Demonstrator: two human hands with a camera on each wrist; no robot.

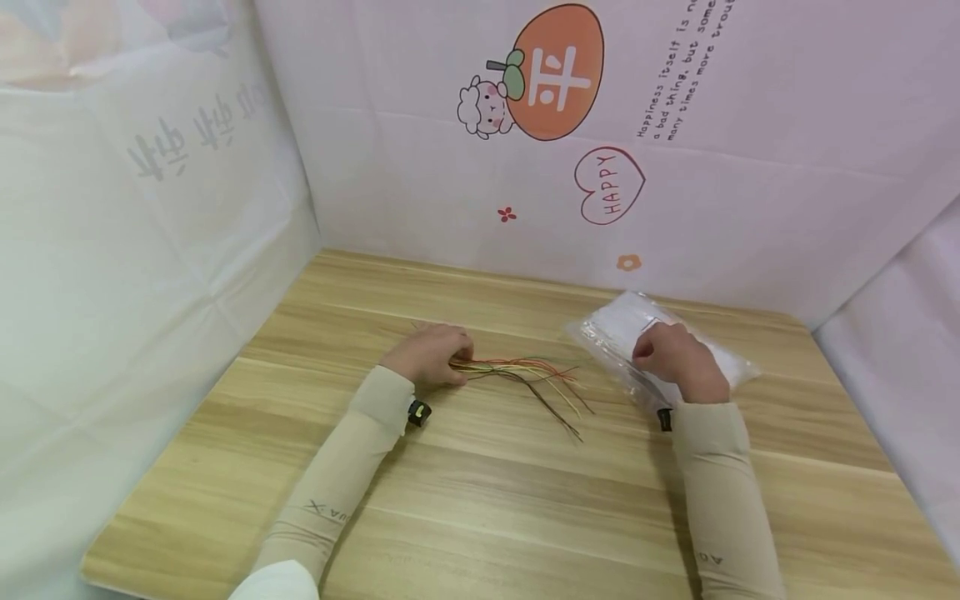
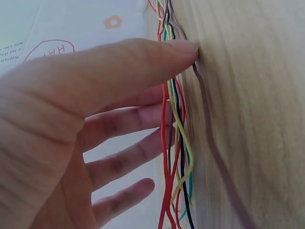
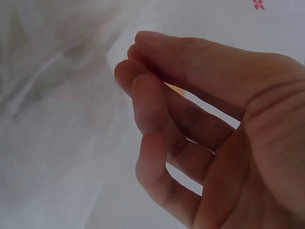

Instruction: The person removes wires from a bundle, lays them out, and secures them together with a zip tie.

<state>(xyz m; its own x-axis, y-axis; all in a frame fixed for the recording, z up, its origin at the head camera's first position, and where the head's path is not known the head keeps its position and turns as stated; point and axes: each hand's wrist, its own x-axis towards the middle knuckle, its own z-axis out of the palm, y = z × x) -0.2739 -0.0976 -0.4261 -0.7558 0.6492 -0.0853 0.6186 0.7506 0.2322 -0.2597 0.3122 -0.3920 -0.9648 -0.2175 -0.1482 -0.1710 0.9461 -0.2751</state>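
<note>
A loose bundle of thin wires (image 1: 495, 367) in red, yellow, green, black and brown lies on the wooden table, its ends fanning out to the right. My left hand (image 1: 431, 354) grips it near its left end. In the left wrist view the thumb crosses in front of the wires and the other fingers lie behind them; a brown wire (image 2: 212, 138) runs apart from the others. To the right is a clear plastic bag (image 1: 611, 325) with white contents. My right hand (image 1: 678, 358) is over it, thumb and fingertips together, pinching its thin film.
Behind the table (image 1: 465, 500) hangs a white printed sheet (image 1: 420, 183) with cartoons and lettering. Another white sheet (image 1: 150, 275) hangs along the left side, and more white cloth (image 1: 900, 317) at the right.
</note>
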